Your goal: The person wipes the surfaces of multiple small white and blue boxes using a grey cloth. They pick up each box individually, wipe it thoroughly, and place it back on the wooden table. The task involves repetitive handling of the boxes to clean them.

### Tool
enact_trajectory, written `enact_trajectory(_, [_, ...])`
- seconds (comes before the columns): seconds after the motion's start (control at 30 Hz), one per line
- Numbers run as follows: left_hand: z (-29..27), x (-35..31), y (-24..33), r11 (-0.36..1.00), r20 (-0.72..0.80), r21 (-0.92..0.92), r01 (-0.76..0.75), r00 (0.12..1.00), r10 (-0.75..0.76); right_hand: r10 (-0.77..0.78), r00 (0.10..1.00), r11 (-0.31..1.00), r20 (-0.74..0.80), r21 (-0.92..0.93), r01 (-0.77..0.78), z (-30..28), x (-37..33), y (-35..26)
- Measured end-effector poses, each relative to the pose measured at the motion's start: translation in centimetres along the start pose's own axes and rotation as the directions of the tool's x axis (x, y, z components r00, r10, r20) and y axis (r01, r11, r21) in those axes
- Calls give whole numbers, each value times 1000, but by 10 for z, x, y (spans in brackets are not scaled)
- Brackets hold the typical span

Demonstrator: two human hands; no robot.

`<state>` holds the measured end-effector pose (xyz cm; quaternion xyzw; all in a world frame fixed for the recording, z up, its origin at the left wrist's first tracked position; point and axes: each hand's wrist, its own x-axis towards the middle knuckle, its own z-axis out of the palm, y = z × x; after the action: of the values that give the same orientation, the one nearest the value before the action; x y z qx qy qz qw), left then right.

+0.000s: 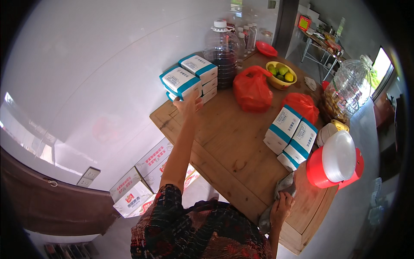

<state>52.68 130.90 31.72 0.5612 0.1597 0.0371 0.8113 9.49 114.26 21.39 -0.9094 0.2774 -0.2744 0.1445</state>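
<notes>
Wooden table (233,142) with boxes (189,80), bags (252,90), jugs (221,52)

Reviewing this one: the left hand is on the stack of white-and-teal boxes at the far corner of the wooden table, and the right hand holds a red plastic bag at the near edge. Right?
Not quite. The head view shows the right hand holding a grey cloth, not a red plastic bag, at the near edge of the wooden table. The left hand is on the stack of white-and-teal boxes.

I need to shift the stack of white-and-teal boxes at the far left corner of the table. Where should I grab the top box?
Take the top box by its two long side faces, coming from the near edge where the left hand already touches the stack. It lies flat, and the big jug blocks the far side.
</notes>
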Motion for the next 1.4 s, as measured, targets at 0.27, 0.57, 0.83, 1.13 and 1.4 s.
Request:
enact_trajectory(0.27, [-34,51,-31,593,59,551,-587,736,674,-5,1000,1000,7,7,4,-1,4,-6])
enact_trajectory(0.57, [-31,72,-34,482,168,549,-683,655,737,67,998,997,12,-36,-67,-3,4,-8])
enact_trajectory(0.83, [60,-116,-99,478,800,100,-873,356,483,68,997,996,-35,-58,-70,-4,4,-4])
enact_trajectory(1.13, [110,-130,-112,794,713,608,14,431,-553,80,995,997,-56,-16,-81,-2,2,-2])
enact_trajectory(1.4, [60,-100,-117,883,759,426,198,452,-468,80,995,997,-67,3,-80,-5,4,-5])
